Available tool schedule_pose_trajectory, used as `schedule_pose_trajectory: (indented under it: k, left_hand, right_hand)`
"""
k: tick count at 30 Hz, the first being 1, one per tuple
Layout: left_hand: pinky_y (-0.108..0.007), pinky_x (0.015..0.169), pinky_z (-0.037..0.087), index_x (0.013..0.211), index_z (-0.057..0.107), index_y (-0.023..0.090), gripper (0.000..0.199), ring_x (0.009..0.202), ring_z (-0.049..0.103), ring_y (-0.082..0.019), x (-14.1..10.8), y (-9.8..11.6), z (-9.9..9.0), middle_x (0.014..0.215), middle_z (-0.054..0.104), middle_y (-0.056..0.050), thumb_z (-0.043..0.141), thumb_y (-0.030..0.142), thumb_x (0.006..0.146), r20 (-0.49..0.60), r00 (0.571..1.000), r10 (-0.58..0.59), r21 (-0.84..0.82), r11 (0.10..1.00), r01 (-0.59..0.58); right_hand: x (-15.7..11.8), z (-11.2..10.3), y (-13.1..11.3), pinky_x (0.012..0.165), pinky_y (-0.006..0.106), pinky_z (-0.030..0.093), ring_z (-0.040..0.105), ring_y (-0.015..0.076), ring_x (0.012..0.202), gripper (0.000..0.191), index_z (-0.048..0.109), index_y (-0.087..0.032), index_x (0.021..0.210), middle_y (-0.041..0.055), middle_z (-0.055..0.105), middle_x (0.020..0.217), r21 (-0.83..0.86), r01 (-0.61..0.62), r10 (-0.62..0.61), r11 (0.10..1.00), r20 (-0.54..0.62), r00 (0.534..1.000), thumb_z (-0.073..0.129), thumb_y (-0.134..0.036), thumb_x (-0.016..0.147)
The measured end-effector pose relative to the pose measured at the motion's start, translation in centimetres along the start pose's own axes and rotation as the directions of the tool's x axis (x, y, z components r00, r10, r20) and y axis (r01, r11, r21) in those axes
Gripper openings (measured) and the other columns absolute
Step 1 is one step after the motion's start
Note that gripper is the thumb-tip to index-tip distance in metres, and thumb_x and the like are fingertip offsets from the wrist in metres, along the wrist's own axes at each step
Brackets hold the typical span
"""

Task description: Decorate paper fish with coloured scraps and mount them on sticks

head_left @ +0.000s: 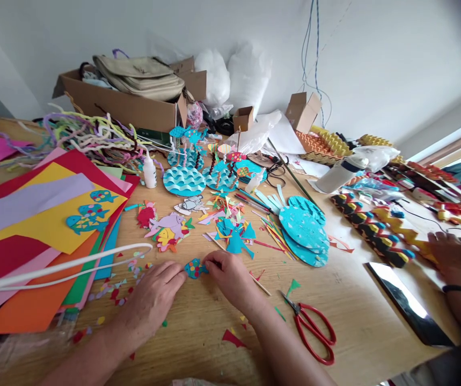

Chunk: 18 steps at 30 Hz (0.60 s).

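A small blue paper fish [194, 268] with colored dots is between my hands, low over the wooden table. My left hand [158, 289] is closed at the fish's left end, fingertips on its edge. Against the tail side my right hand [227, 276] is pinched, its thumb hidden in part. Just beyond lie a thin wooden stick [260, 284] and blue paper scraps [234, 238]. Red-handled scissors [314, 329] rest to the right of my right forearm. Similar dotted fish [89, 217] lie on colored paper sheets at left.
A white cable [105, 252] arches over the paper stack [45, 300]. Glue bottles [148, 170], blue wave-decorated discs [184, 181] and blue ovals [305, 230] stand or lie farther back. A phone [407, 304] and another person's hand [451, 252] are at right.
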<state>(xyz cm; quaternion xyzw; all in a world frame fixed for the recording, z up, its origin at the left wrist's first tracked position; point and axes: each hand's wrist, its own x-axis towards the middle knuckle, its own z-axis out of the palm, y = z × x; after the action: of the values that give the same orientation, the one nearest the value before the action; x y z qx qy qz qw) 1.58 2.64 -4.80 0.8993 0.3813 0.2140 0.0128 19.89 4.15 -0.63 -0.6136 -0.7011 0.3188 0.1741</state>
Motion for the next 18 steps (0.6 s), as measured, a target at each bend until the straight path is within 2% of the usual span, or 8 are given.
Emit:
schedule_pose_trajectory:
  k: [4, 10, 14, 16, 18]
  left_hand:
    - [-0.031, 0.078, 0.047, 0.091, 0.058, 0.015, 0.038, 0.088, 0.053, -0.018, 0.09, -0.02, -0.16, 0.093, 0.061, -0.005, 0.032, -0.006, 0.073, -0.013, 1.0, 0.014, -0.006, 1.0, -0.014]
    - [-0.033, 0.08, 0.045, 0.089, 0.059, 0.014, 0.035, 0.089, 0.052, -0.019, 0.04, 0.01, -0.15, 0.092, 0.061, -0.005, 0.036, -0.006, 0.072, 0.019, 0.999, 0.031, 0.037, 0.999, -0.031]
    - [-0.033, 0.077, 0.046, 0.091, 0.058, 0.015, 0.034, 0.088, 0.053, -0.019, 0.07, 0.11, -0.4, 0.094, 0.061, -0.005, 0.036, -0.004, 0.074, 0.034, 0.999, 0.017, 0.046, 0.999, -0.019]
    - [-0.032, 0.076, 0.046, 0.092, 0.058, 0.015, 0.033, 0.087, 0.053, -0.019, 0.08, 0.11, -0.54, 0.094, 0.061, -0.005, 0.037, -0.003, 0.075, 0.048, 0.999, 0.016, 0.042, 0.999, -0.018]
    - [-0.032, 0.077, 0.046, 0.093, 0.058, 0.015, 0.032, 0.088, 0.053, -0.018, 0.05, 0.08, -0.59, 0.095, 0.061, -0.005, 0.038, -0.002, 0.075, 0.061, 0.998, 0.029, 0.041, 0.999, -0.032]
  right_hand:
    - [-0.11, -0.34, -0.39, 0.058, 0.018, 0.036, 0.055, 0.0111, 0.065, 0.021, 0.066, -0.016, 0.076, 0.0019, 0.066, 0.073, -0.01, 0.003, -0.003, 1.0, 0.024, 1.0, 0.045, -0.013, 0.076]
    - [0.37, 0.22, -0.53, 0.054, 0.02, 0.031, 0.052, 0.0107, 0.061, 0.022, 0.066, -0.016, 0.07, 0.0025, 0.065, 0.069, -0.183, -0.008, 0.016, 0.983, 0.042, 0.999, 0.045, -0.013, 0.076]
    - [0.47, -0.2, -0.74, 0.052, 0.019, 0.031, 0.051, 0.0101, 0.059, 0.022, 0.066, -0.016, 0.074, 0.0014, 0.065, 0.068, -0.112, -0.063, 0.071, 0.992, 0.068, 0.995, 0.045, -0.015, 0.076]
    - [0.46, -0.34, -0.8, 0.053, 0.018, 0.031, 0.052, 0.01, 0.06, 0.022, 0.066, -0.017, 0.077, 0.0009, 0.065, 0.069, -0.068, -0.061, 0.065, 0.996, 0.057, 0.996, 0.044, -0.016, 0.077]
    - [0.51, -0.27, -0.84, 0.052, 0.019, 0.031, 0.052, 0.0101, 0.06, 0.022, 0.066, -0.017, 0.076, 0.0011, 0.065, 0.069, -0.095, -0.048, 0.053, 0.994, 0.052, 0.997, 0.044, -0.017, 0.077]
